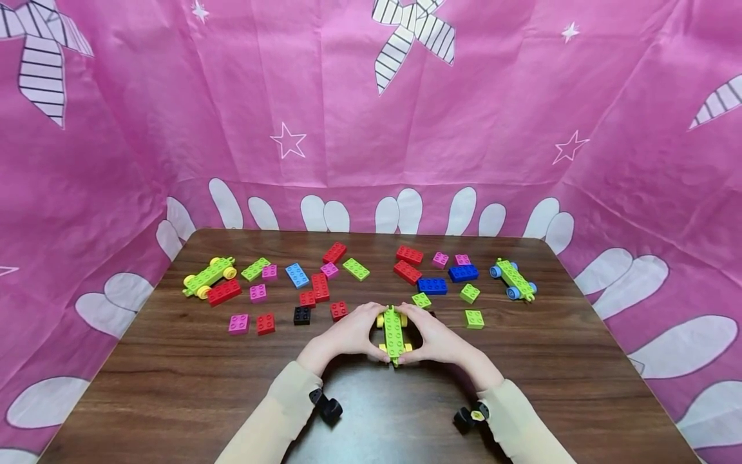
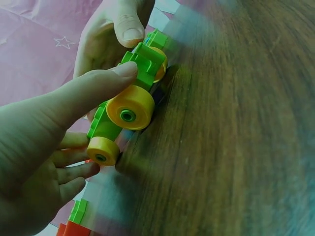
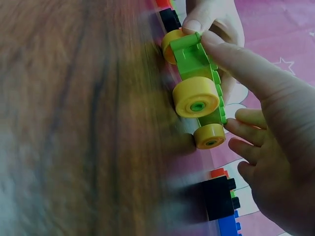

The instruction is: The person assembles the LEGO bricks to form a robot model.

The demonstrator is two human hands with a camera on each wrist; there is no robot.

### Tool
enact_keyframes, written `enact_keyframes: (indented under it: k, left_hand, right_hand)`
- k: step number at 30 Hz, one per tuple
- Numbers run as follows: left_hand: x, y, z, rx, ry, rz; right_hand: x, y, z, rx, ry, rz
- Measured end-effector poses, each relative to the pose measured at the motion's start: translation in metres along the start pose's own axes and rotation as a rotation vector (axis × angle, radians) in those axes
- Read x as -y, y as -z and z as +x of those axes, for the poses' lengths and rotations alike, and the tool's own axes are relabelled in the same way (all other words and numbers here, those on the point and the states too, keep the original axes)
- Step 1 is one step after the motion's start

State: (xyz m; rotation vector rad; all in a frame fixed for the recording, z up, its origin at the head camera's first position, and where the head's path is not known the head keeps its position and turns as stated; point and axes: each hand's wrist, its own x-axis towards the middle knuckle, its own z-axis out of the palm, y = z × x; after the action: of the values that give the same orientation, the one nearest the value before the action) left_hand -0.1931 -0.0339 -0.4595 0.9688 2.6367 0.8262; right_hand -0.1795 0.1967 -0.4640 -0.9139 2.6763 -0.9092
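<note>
A lime-green studded toy car base [image 1: 393, 334] with yellow wheels stands lengthwise at the front middle of the table, between both hands. My left hand [image 1: 355, 332] holds it from the left, thumb at the near end and fingertips at the far end. From the right, my right hand [image 1: 436, 336] grips it the same way. In the left wrist view, the left thumb [image 2: 103, 83] lies against the near end above a yellow wheel [image 2: 130, 108]. The right wrist view has the right thumb [image 3: 236, 56] at that same end, the wheels close over the tabletop.
Another green car base with yellow wheels [image 1: 209, 277] stands at the left, and one with blue wheels [image 1: 513, 280] at the right. Between them lie red [image 1: 319, 287], pink [image 1: 238, 324], blue [image 1: 432, 286], green [image 1: 474, 319] and black bricks [image 1: 302, 315]. A pink cloth [image 1: 359, 148] hangs behind the table.
</note>
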Motion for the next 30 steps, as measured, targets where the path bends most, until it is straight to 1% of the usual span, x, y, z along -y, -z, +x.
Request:
enact_keyframes:
  k: [3, 6, 11, 15, 22, 26, 30]
  left_hand:
    - [0.000, 0.000, 0.000, 0.001, -0.001, 0.001]
    - [-0.001, 0.000, 0.000, 0.006, -0.002, 0.004]
    - [-0.001, -0.001, 0.000, 0.016, 0.009, -0.006]
    - [-0.001, -0.001, 0.001, 0.015, 0.019, -0.006]
    - [0.000, 0.000, 0.001, 0.013, 0.015, 0.004]
    - [0.000, 0.000, 0.000, 0.010, 0.011, 0.007]
    - [0.000, 0.001, 0.000, 0.012, 0.013, -0.002]
  right_hand:
    - [-0.002, 0.002, -0.001, -0.013, 0.007, 0.020]
    - [-0.005, 0.008, 0.000, -0.049, 0.021, 0.036]
    - [-0.019, 0.021, 0.005, -0.161, 0.062, 0.043]
    - [-0.033, 0.033, 0.011, -0.243, 0.066, 0.075]
    - [-0.054, 0.056, 0.020, -0.330, 0.001, 0.092]
    - [-0.067, 0.066, 0.027, -0.381, -0.046, 0.073]
    - [-0.078, 0.074, 0.034, -0.416, -0.115, 0.033]
